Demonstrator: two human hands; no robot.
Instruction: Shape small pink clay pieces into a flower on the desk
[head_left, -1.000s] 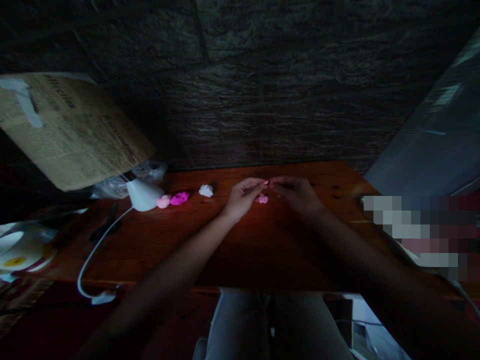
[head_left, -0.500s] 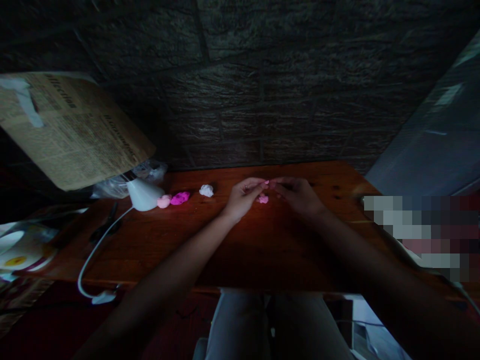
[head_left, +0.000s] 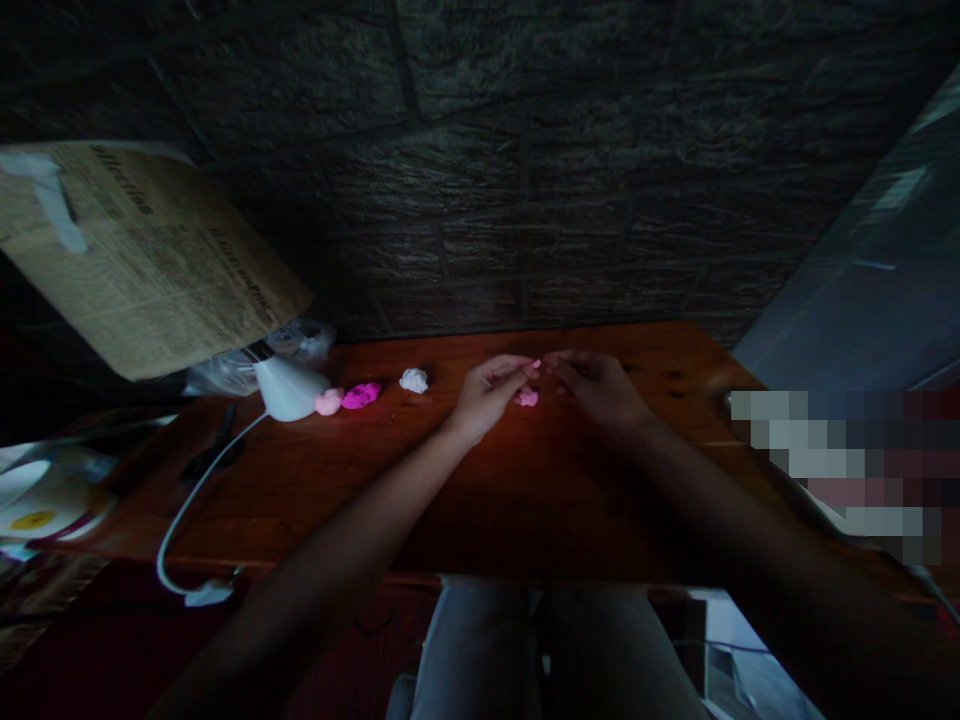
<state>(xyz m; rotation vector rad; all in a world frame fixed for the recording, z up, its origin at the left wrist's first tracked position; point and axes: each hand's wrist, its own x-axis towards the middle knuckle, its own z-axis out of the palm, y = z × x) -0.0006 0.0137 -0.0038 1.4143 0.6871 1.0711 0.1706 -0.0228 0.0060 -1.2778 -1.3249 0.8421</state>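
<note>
My left hand (head_left: 486,392) pinches a small bit of pink modelling clay (head_left: 535,364) between thumb and fingertips. Just to its right is my right hand (head_left: 596,387), with thumb and forefinger close together in a pinch and a small gap from the clay bit. Whether anything lies between those right fingertips is too dark to make out. Under the hands, a pink clay lump (head_left: 528,398) rests on the wooden table (head_left: 480,500). Farther left lie a white lump (head_left: 414,380), a magenta clay lump (head_left: 361,396) and a pale pink clay lump (head_left: 328,402).
A lamp with a white cone-shaped base (head_left: 289,390) and a newsprint-patterned shade (head_left: 150,260) stands at the left. Its white cord (head_left: 176,515) hangs over the front edge. Dark scissors (head_left: 214,445) lie near the cord. A stone-patterned wall (head_left: 480,200) rises behind the table.
My right fingertips have drawn slightly away from the clay bit, widening the gap between the hands. My left hand keeps its pinch almost in place.
</note>
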